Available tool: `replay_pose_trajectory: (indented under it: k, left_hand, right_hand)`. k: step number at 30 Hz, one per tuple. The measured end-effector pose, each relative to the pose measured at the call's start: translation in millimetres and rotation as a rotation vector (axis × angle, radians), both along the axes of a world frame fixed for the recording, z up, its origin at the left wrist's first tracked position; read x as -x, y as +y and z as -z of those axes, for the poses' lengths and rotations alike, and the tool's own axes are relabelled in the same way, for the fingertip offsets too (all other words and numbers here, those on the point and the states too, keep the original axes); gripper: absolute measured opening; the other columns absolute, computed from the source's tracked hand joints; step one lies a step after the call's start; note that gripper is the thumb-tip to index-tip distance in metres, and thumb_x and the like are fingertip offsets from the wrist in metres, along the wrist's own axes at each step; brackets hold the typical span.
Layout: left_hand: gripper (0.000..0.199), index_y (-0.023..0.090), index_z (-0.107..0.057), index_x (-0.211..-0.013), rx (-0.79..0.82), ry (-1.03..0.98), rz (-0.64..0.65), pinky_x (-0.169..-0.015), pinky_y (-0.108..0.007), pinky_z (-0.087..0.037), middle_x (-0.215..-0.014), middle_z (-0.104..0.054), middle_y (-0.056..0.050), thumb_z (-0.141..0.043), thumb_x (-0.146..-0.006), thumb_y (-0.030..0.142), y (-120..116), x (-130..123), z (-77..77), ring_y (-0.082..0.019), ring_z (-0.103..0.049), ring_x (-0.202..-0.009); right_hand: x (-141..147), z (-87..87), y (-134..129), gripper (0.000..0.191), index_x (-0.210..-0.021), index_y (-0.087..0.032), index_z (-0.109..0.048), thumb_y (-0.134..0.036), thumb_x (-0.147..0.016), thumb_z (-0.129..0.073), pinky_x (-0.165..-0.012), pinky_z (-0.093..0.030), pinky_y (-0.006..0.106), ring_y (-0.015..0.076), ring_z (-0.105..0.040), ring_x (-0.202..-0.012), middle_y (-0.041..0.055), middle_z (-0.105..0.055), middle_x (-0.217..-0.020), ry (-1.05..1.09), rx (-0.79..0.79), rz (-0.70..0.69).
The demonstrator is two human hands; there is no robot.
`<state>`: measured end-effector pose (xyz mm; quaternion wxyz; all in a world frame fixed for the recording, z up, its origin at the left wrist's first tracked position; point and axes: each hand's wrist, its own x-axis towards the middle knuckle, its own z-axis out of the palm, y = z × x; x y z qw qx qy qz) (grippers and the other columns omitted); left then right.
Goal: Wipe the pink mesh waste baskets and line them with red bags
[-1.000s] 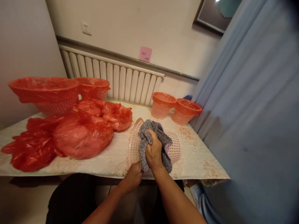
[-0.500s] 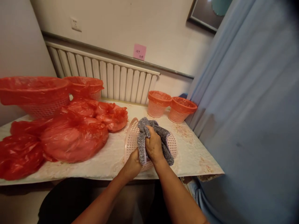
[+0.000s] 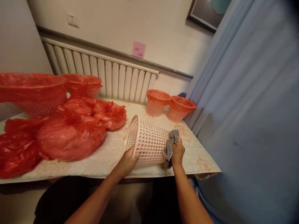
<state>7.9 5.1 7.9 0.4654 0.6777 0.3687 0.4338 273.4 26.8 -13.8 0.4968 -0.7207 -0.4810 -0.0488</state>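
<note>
A pale pink perforated plastic wastebasket [image 3: 151, 141] lies on its side at the table's front, its mouth facing left and its base right. My left hand [image 3: 127, 161] grips the rim at the lower left, thumb outside and the other fingers partly hidden. My right hand [image 3: 177, 153] is closed on a grey cloth [image 3: 170, 146] that is bunched up against the base end of the wastebasket. Part of the cloth hangs below the fingers.
Several filled red plastic bags [image 3: 72, 133] cover the left of the table [image 3: 112, 165]. Behind them stand bag-lined baskets [image 3: 35, 96]. Two smaller lined baskets [image 3: 157, 102] are at the back right. A blue curtain [image 3: 245, 124] hangs along the right, and a radiator [image 3: 107, 77] runs behind.
My right hand has moved the grey cloth right, from over the wastebasket's side to its base end. The basket's side is now uncovered. My left hand has shifted slightly left at the rim.
</note>
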Motion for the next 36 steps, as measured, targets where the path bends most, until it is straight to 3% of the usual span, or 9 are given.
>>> replay_pose_trajectory:
  k: [3,6,12,16,21,26,29,32,36]
  left_hand:
    - [0.042,0.012,-0.059,-0.120,0.003,0.019,0.038,-0.104,-0.039,-0.044,-0.121,-0.067,-0.010,-0.049,-0.081,0.025,0.6,4.1,2.2,-0.026,-0.060,-0.113]
    - [0.041,0.013,-0.059,-0.120,0.010,0.025,0.049,-0.103,-0.040,-0.045,-0.120,-0.068,-0.009,-0.049,-0.082,0.026,-0.3,4.9,2.0,-0.026,-0.061,-0.112]
    - [0.035,0.014,-0.065,-0.111,-0.010,-0.014,0.105,-0.092,-0.038,-0.052,-0.107,-0.072,-0.008,-0.056,-0.081,0.027,-4.6,7.2,6.0,-0.026,-0.064,-0.101]
    - [0.027,0.013,-0.070,-0.099,0.011,-0.003,0.085,-0.087,-0.039,-0.054,-0.097,-0.074,-0.008,-0.061,-0.077,0.025,-10.6,10.5,10.6,-0.027,-0.065,-0.094]
    - [0.035,0.015,-0.063,-0.116,-0.027,-0.065,0.083,-0.102,-0.040,-0.045,-0.114,-0.069,-0.007,-0.052,-0.082,0.020,-13.4,10.3,16.9,-0.026,-0.060,-0.111]
    - [0.038,0.014,-0.059,-0.122,-0.024,0.022,0.036,-0.107,-0.040,-0.040,-0.123,-0.066,-0.009,-0.048,-0.089,0.029,-15.1,13.3,23.5,-0.026,-0.058,-0.118]
    - [0.038,0.014,-0.059,-0.123,-0.012,0.037,0.035,-0.107,-0.039,-0.041,-0.123,-0.067,-0.009,-0.048,-0.088,0.027,-17.0,15.3,27.0,-0.026,-0.057,-0.119]
    - [0.038,0.015,-0.060,-0.123,-0.018,0.034,0.048,-0.108,-0.039,-0.039,-0.124,-0.067,-0.008,-0.049,-0.088,0.026,-17.3,17.6,31.7,-0.026,-0.056,-0.122]
    - [0.037,0.017,-0.062,-0.121,-0.023,0.039,0.064,-0.108,-0.041,-0.039,-0.125,-0.066,-0.008,-0.051,-0.088,0.027,-17.2,22.6,37.4,-0.027,-0.058,-0.118]
  right_hand:
    - [33.5,17.1,-17.9,0.050,-0.121,-0.014,-0.058,-0.020,-0.075,-0.039,-0.096,-0.042,0.039,0.0256,-0.057,-0.113,0.0134,-0.063,-0.120,-0.011,-0.111,-0.031]
    - [75.5,19.7,-31.8,0.050,-0.119,-0.015,-0.059,-0.013,-0.073,-0.038,-0.104,-0.037,0.042,0.0246,-0.049,-0.125,0.0127,-0.060,-0.126,-0.033,-0.194,-0.161]
    - [146.4,-6.3,-48.6,0.048,-0.119,-0.020,-0.059,-0.010,-0.076,-0.042,-0.100,-0.043,0.038,0.0213,-0.055,-0.119,0.0069,-0.065,-0.117,-0.041,-0.278,-0.559]
    - [162.2,-29.6,-36.9,0.059,-0.124,-0.018,-0.056,-0.007,-0.068,-0.039,-0.103,-0.040,0.038,0.0217,-0.054,-0.119,0.0075,-0.064,-0.120,-0.092,-0.272,-0.609]
    - [146.1,-56.4,-2.6,0.065,-0.125,-0.019,-0.055,-0.004,-0.064,-0.039,-0.105,-0.036,0.036,0.0211,-0.053,-0.120,0.0063,-0.062,-0.124,-0.204,-0.135,-0.555]
    - [103.3,-68.1,20.5,0.058,-0.126,-0.018,-0.056,-0.007,-0.071,-0.041,-0.095,-0.043,0.031,0.0205,-0.061,-0.104,0.0070,-0.067,-0.116,-0.175,0.017,-0.458]
    - [63.3,-60.9,20.5,0.053,-0.124,-0.021,-0.057,-0.010,-0.075,-0.041,-0.088,-0.044,0.027,0.0185,-0.061,-0.098,0.0048,-0.068,-0.111,-0.126,0.092,-0.343]
    - [23.7,-44.1,11.1,0.048,-0.125,-0.021,-0.057,-0.018,-0.080,-0.041,-0.080,-0.045,0.028,0.0200,-0.062,-0.089,0.0059,-0.070,-0.102,-0.078,0.183,-0.139]
    - [-2.9,-19.4,-5.5,0.049,-0.127,-0.017,-0.056,-0.026,-0.081,-0.038,-0.075,-0.044,0.031,0.0240,-0.063,-0.086,0.0099,-0.069,-0.099,0.007,0.175,0.026]
